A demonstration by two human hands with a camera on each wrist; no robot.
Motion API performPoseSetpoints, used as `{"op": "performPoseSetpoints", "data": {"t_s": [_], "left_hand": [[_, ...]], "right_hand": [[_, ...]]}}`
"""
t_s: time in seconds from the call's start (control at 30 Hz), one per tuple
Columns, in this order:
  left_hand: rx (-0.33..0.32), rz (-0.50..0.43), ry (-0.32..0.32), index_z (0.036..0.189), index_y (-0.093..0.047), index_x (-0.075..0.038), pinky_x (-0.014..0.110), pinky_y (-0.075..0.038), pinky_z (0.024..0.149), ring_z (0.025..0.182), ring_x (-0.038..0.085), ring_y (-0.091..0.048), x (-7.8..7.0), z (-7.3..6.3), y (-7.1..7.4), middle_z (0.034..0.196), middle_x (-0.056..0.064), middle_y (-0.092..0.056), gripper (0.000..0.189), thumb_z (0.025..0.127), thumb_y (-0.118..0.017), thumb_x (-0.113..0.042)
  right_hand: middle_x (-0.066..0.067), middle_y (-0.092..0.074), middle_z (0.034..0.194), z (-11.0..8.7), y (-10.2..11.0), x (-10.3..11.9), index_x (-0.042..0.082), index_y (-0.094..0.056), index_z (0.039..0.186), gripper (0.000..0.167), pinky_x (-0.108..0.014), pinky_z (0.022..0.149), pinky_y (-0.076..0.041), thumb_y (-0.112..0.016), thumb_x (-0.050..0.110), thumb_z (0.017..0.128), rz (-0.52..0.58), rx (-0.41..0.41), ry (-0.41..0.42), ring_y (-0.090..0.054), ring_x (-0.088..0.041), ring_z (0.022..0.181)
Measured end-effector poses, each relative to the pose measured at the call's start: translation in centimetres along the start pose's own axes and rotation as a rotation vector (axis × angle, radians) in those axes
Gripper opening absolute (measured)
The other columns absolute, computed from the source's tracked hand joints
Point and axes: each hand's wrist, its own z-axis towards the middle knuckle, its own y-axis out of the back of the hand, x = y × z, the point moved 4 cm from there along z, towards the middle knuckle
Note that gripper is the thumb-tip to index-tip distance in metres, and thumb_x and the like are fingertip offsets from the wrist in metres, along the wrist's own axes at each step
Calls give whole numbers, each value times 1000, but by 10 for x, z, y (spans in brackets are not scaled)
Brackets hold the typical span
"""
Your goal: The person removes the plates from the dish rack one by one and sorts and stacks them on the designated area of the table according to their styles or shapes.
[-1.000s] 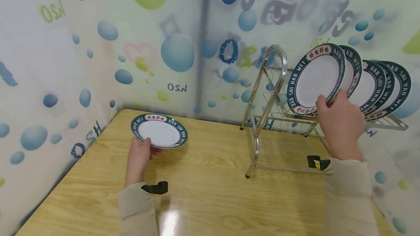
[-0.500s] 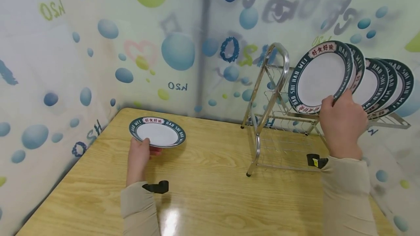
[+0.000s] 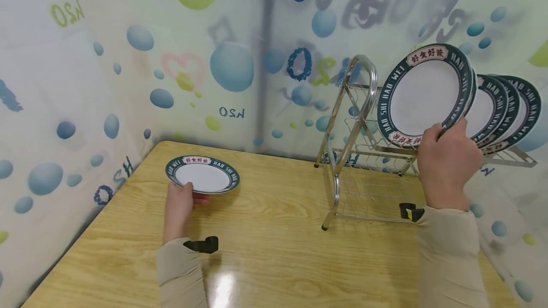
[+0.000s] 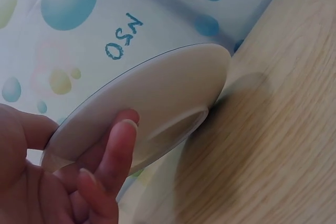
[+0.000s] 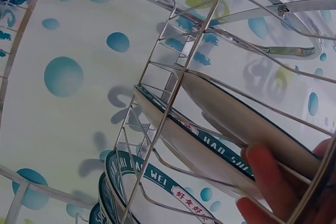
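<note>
White plate [image 3: 425, 98] (partly hidden) in right hand [image 3: 449, 165].

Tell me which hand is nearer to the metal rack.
Right: the right hand grips a plate at the upper level of the metal rack; the left hand holds another plate over the table, off to the rack's left.

- Left plate [image 3: 202, 178]: white, green-rimmed, held face up over the worktop [image 3: 274, 232].
- Right plate [image 3: 425, 96]: matching (red characters included), held steeply tilted at the rack [image 3: 336, 194].
</note>
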Motion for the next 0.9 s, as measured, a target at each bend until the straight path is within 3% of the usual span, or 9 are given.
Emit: {"op": "performPoseSetpoints", "data": {"t_s": [0.2,0.37,0.7,0.9], "left_hand": [[6,-22,32,135,-19,-6,33,-37,65,77,28,-64,3,1,4,80,8,-66,44,96,-23,-27],[-6,-52,51,135,-20,-8,34,-37,66,74,26,-64,3,0,4,82,9,-65,43,97,-24,-26],[-12,-53,28,132,-27,-5,33,-37,60,68,24,-65,5,2,4,76,8,-66,40,95,-24,-22],[-25,-58,30,130,-30,-1,31,-36,53,58,18,-63,10,5,6,70,6,-66,39,94,-24,-18]], "right_hand": [[-24,-47,65,-3,2,0,-10,-50,103,48,-52,61,-34,-27,31,94,51,-121,28,-48,-47,66],[-23,-48,65,-3,0,-2,-7,-51,97,46,-48,60,-33,-28,33,93,89,-164,-1,-49,-44,65],[-23,-54,82,-3,-2,-11,-2,-51,112,48,-35,61,-31,-30,37,93,227,-187,-113,-51,-38,76],[-15,-56,85,-6,-1,-16,8,-51,119,44,-22,61,-31,-34,37,91,301,-240,-160,-54,-25,76]]}}
